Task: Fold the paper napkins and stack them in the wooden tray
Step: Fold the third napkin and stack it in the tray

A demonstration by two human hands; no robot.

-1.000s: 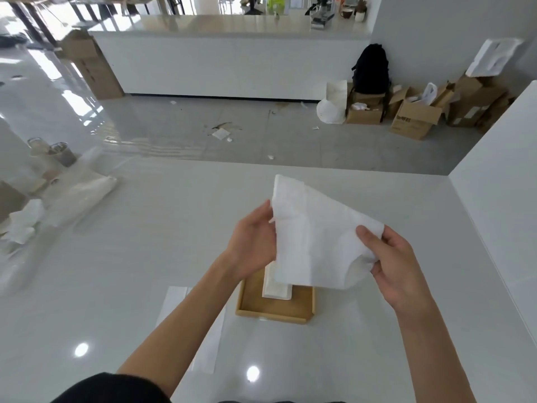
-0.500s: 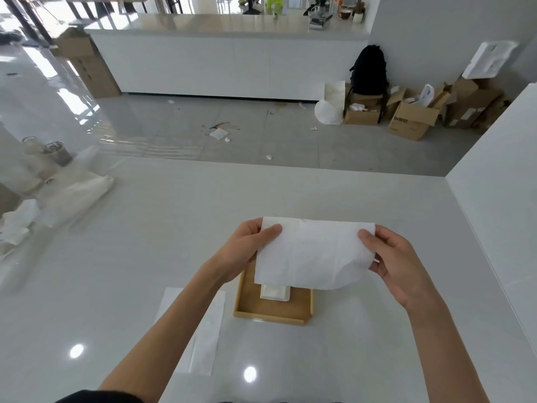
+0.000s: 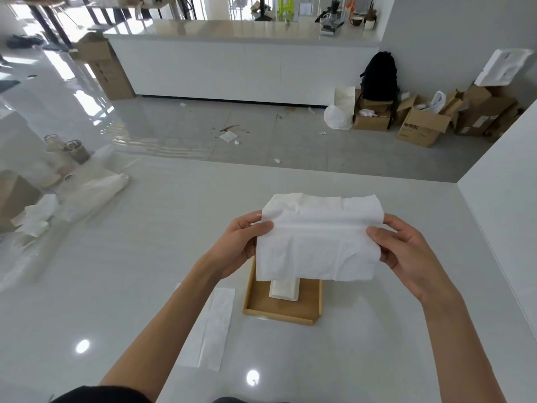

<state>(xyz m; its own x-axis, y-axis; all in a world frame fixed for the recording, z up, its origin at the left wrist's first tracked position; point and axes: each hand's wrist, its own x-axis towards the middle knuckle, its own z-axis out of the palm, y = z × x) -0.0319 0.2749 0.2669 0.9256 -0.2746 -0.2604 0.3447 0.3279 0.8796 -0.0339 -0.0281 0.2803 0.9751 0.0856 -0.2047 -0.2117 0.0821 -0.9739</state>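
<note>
Both sets of fingers are pinched shut on one napkin (image 3: 318,242): the left hand (image 3: 238,245) grips its left edge, the right hand (image 3: 406,251) its right edge. It hangs in the air with its long axis running hand to hand, a fold sagging toward the person, directly above the tray (image 3: 283,311). Count: one held napkin, one folded stack (image 3: 284,290) in the one tray, and one flat napkin (image 3: 215,321) on the table (image 3: 145,257), nearer the left hand.

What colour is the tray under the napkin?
Light brown wood, shallow wooden tray, seen from the head view.
</note>
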